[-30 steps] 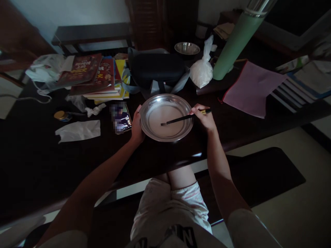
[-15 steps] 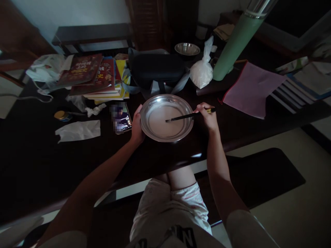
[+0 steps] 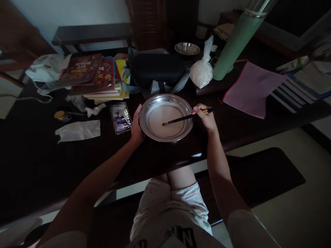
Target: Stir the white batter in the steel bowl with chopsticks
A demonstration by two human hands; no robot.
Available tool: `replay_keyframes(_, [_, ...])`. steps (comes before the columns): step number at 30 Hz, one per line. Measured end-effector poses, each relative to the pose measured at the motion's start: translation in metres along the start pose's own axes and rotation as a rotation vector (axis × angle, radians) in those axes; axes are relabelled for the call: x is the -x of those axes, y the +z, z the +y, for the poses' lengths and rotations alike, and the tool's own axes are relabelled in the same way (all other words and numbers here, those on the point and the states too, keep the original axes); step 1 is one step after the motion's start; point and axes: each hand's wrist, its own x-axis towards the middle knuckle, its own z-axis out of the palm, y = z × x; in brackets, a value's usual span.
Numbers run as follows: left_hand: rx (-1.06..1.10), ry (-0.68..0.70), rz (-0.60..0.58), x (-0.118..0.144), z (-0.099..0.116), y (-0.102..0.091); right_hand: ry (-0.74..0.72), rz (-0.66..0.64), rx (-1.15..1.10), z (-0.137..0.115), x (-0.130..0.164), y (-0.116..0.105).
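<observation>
A round steel basin [image 3: 166, 137] stands in front of me on the dark table, with a pale, milky mixture [image 3: 165, 115] in its bottom. My left hand [image 3: 137, 125] grips the basin's left side, its thumb up along the rim. In my right hand [image 3: 205, 117], held at the right rim, are black chopsticks [image 3: 181, 119] with gold near the top end. They slant down to the left, and their tips rest in the mixture. Left of my left hand lies a phone [image 3: 125, 119] with a lit screen, partly blurred out.
Behind the basin are a black case [image 3: 157, 67], a knotted bag of white powder [image 3: 201, 74] and a tall green flask [image 3: 236, 44]. Stacked books [image 3: 85, 72], a tissue [image 3: 77, 131] and a small jar [image 3: 62, 116] lie left. A pink mesh pouch [image 3: 253, 88] lies right.
The chopstick tips have moved slightly left and down within the mixture, and my right hand has shifted a little left with them. My left hand and the basin stay almost in place.
</observation>
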Motion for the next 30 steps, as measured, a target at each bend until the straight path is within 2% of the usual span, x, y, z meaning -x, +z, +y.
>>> replay_keyframes(6, [-0.004,0.011,-0.008,0.0037,0.0030,0.0013,0.003,0.077,0.022,-0.0045,0.0005,0.0027])
replay_keyframes(10, [-0.023,0.036,0.005,0.0033,0.0002,0.0009,0.015,0.010,0.016,-0.0056,0.0006,0.0033])
replay_keyframes(15, [-0.049,0.034,0.024,-0.0010,-0.0039,0.0006,-0.010,0.049,0.022,-0.0026,0.0000,-0.0010])
replay_keyframes(20, [-0.011,0.022,0.012,-0.0014,-0.0041,-0.0002,-0.026,-0.005,0.013,0.0003,0.0003,0.0005])
replay_keyframes(26, [-0.002,0.044,0.014,-0.0014,-0.0064,-0.0034,-0.014,0.070,0.006,-0.0017,0.0003,-0.0006])
replay_keyframes(30, [0.003,0.016,0.049,-0.0017,-0.0050,-0.0024,0.015,-0.004,-0.001,-0.0039,0.0001,0.0027])
